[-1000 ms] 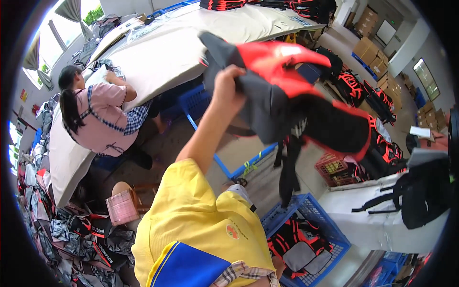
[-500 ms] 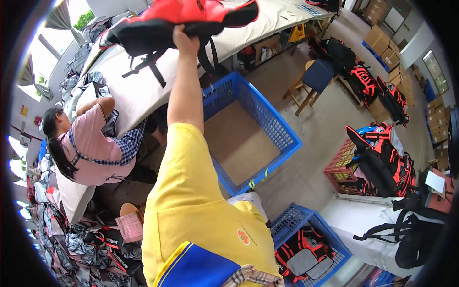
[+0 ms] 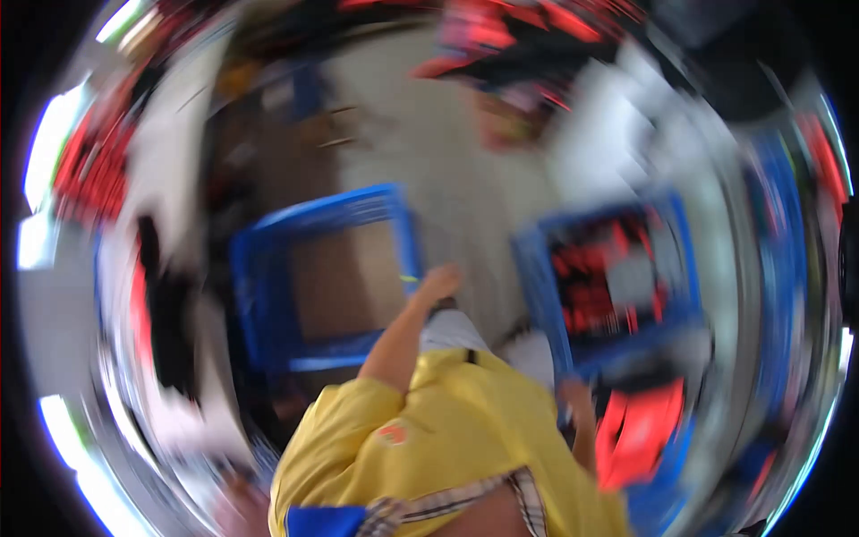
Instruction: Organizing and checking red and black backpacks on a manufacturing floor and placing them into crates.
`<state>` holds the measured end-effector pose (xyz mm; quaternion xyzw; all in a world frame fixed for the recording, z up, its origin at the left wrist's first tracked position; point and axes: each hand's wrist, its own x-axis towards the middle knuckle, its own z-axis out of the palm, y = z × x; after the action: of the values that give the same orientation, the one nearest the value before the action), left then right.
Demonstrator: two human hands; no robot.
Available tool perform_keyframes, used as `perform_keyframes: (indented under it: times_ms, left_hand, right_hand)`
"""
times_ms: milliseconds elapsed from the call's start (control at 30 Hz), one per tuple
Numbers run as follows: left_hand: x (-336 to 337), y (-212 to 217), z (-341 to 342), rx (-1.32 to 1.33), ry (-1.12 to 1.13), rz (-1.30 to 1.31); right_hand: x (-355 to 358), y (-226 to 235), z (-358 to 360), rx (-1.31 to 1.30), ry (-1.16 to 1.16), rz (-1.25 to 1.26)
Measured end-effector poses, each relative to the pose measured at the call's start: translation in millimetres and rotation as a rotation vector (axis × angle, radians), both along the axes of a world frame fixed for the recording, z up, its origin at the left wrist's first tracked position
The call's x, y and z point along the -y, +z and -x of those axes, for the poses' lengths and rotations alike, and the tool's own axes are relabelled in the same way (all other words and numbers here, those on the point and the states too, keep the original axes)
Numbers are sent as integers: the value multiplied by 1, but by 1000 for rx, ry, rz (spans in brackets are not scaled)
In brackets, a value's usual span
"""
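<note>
The whole view is smeared by fast motion. My left hand [image 3: 439, 284] is stretched out low in front of my yellow shirt, with nothing visible in it. It hovers by the right rim of an empty blue crate [image 3: 268, 295]. My right hand [image 3: 575, 400] is a blur near the lower corner of a second blue crate [image 3: 537, 295], which is filled with red and black gear. A red item [image 3: 637, 436] sits just right of that forearm; I cannot tell whether the hand touches it.
Pale floor [image 3: 447, 170] runs between the two crates. Red and black blurred shapes lie along the top [image 3: 528, 36] and at the far left [image 3: 85, 170]. A white surface [image 3: 170, 170] stands at the left, and more blue shapes [image 3: 783, 268] at the right.
My left arm, which held a red and black vest high overhead, has dropped low with no vest in it. The view has swung round toward the two blue crates.
</note>
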<state>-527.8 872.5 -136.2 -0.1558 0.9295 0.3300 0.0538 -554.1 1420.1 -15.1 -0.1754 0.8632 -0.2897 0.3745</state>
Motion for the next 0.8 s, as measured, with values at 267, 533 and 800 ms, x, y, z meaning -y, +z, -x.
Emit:
perform_keyframes:
  times_ms: [267,533,800]
  left_hand:
    - [-98,60,56,518,-444,-74]
    - [-199,-33,140,195,-416,475]
    - [-256,-147,282,75,-853,491]
  right_hand:
    - [-8,-32,24,539,-1130,277]
    - [-98,-307,114,475,-1244,44]
    - [-67,-509,184,789,-1839,43]
